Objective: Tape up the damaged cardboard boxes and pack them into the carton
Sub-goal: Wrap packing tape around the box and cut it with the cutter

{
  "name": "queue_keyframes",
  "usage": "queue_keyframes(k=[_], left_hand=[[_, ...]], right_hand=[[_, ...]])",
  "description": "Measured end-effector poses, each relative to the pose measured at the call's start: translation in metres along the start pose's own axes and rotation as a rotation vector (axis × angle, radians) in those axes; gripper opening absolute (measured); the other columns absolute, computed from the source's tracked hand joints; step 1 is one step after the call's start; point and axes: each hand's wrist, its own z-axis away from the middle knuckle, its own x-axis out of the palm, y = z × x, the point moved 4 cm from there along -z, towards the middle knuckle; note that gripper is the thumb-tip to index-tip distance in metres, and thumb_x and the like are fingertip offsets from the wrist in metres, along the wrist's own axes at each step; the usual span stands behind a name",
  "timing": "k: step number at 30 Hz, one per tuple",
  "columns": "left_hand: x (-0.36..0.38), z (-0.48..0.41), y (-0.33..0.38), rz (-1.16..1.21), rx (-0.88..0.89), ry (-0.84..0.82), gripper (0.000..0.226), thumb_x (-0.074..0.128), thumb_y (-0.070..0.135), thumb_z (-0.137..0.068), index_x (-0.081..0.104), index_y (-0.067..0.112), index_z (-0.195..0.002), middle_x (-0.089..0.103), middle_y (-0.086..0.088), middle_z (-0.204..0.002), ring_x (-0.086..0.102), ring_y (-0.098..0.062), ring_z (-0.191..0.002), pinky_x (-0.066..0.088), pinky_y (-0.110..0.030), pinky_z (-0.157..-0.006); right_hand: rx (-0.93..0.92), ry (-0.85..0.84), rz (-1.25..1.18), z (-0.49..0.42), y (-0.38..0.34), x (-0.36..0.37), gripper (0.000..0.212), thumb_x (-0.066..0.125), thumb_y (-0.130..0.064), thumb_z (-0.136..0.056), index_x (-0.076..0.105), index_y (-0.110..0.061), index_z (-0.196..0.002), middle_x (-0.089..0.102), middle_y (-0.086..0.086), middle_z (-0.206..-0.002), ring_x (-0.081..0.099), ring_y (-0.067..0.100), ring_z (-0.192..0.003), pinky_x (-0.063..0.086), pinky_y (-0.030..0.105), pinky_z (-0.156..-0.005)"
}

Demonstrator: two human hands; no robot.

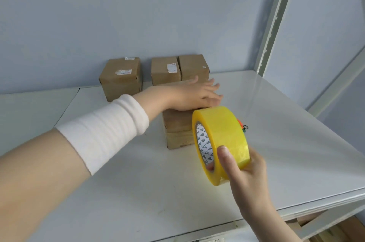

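A small brown cardboard box (177, 131) stands in the middle of the white shelf. My left hand (195, 95) lies flat on its top with the fingers stretched out, pressing it down. My right hand (245, 174) grips a big roll of yellow packing tape (221, 143), thumb on the outer face and a finger inside the core. The roll is held just right of the box and near its top edge. Three more brown boxes wait against the back wall: one at the left (121, 78), two side by side (166, 71) (194, 68).
The white shelf board (296, 133) ends at a front edge low on the right. A white metal rack post (276, 18) rises at the back right. A small orange and green thing (244, 126) peeks out behind the roll. Brown cardboard (335, 228) shows below the shelf.
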Motion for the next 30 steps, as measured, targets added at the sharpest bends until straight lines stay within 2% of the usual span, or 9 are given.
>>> queue_keyframes(k=[4, 7, 10, 13, 16, 20, 24, 27, 30], left_hand=[[0.01, -0.001, 0.003, -0.093, 0.072, -0.002, 0.043, 0.029, 0.028, -0.102, 0.029, 0.025, -0.145, 0.008, 0.002, -0.158, -0.004, -0.01, -0.145, -0.011, -0.034, -0.114], [0.0, 0.007, 0.003, 0.114, 0.015, 0.095, 0.042, 0.029, 0.029, -0.102, 0.034, 0.023, -0.143, 0.006, 0.0, -0.158, -0.004, -0.008, -0.145, -0.011, -0.041, -0.116], [-0.004, 0.039, -0.01, 0.355, -0.055, 0.309, 0.057, 0.029, 0.057, -0.092, 0.035, 0.03, -0.142, 0.01, 0.003, -0.158, -0.002, -0.004, -0.144, -0.009, -0.036, -0.117], [0.021, 0.072, -0.019, 0.094, -0.038, 0.246, 0.087, 0.032, 0.086, -0.069, 0.017, 0.042, -0.141, 0.007, 0.012, -0.155, -0.004, -0.003, -0.142, -0.007, -0.033, -0.117], [0.021, 0.077, -0.022, -0.1, -0.031, 0.3, 0.085, 0.064, 0.062, -0.072, 0.018, 0.042, -0.14, 0.015, 0.014, -0.154, 0.01, -0.007, -0.144, 0.01, -0.03, -0.118], [0.004, 0.075, -0.02, -0.082, -0.025, 0.325, 0.069, 0.067, 0.047, -0.078, 0.034, 0.046, -0.139, 0.029, 0.029, -0.146, 0.027, 0.003, -0.136, 0.031, -0.023, -0.106], [-0.039, 0.085, -0.03, 0.31, -0.119, 0.445, 0.041, 0.067, 0.041, -0.081, 0.044, 0.068, -0.101, 0.046, 0.058, -0.089, 0.041, 0.036, -0.088, 0.031, 0.008, -0.071], [-0.054, 0.077, -0.039, 0.466, -0.168, 0.486, 0.032, 0.063, 0.034, -0.086, 0.046, 0.059, -0.095, 0.055, 0.047, -0.075, 0.042, 0.036, -0.071, 0.03, 0.009, -0.06], [-0.05, 0.061, -0.053, 0.696, -0.244, 0.639, 0.016, 0.066, 0.032, -0.084, 0.061, 0.044, -0.093, 0.061, 0.028, -0.089, 0.053, 0.025, -0.073, 0.037, 0.003, -0.061]], right_hand=[[0.01, -0.003, -0.004, -0.002, 0.0, 0.0, 0.057, 0.059, -0.057, -0.055, 0.064, -0.001, -0.066, 0.066, 0.007, -0.054, 0.064, 0.007, -0.049, 0.047, 0.015, -0.047], [0.016, -0.01, -0.018, -0.003, 0.001, 0.0, 0.052, 0.06, -0.056, -0.055, 0.064, -0.005, -0.068, 0.067, 0.005, -0.055, 0.065, 0.007, -0.05, 0.048, 0.016, -0.047], [0.007, -0.035, -0.017, -0.003, 0.002, -0.002, 0.051, 0.059, -0.054, -0.057, 0.064, -0.005, -0.07, 0.067, 0.003, -0.056, 0.065, 0.007, -0.051, 0.048, 0.015, -0.048], [-0.019, -0.044, 0.002, -0.003, 0.005, -0.003, 0.054, 0.058, -0.055, -0.059, 0.064, -0.002, -0.07, 0.068, 0.002, -0.056, 0.065, 0.006, -0.052, 0.047, 0.015, -0.049], [-0.04, -0.034, -0.009, -0.004, 0.002, -0.001, 0.055, 0.057, -0.055, -0.058, 0.064, -0.003, -0.072, 0.068, -0.001, -0.056, 0.063, 0.004, -0.051, 0.046, 0.013, -0.049], [-0.096, -0.027, -0.074, -0.022, -0.019, -0.001, 0.03, 0.062, -0.044, -0.07, 0.062, -0.014, -0.07, 0.065, -0.01, -0.052, 0.06, -0.003, -0.045, 0.043, 0.008, -0.043], [-0.208, -0.188, -0.081, -0.067, -0.078, 0.007, 0.032, 0.053, -0.049, -0.079, 0.073, -0.027, -0.067, 0.069, -0.007, -0.058, 0.065, 0.002, -0.054, 0.05, 0.016, -0.05], [-0.109, -0.236, -0.044, -0.113, -0.106, 0.017, 0.042, 0.058, -0.054, -0.081, 0.072, -0.017, -0.067, 0.073, -0.004, -0.068, 0.071, 0.012, -0.066, 0.058, 0.03, -0.064], [-0.033, -0.229, 0.019, -0.145, -0.115, 0.031, 0.043, 0.055, -0.056, -0.084, 0.069, -0.018, -0.069, 0.074, -0.004, -0.071, 0.072, 0.015, -0.071, 0.058, 0.034, -0.07]])
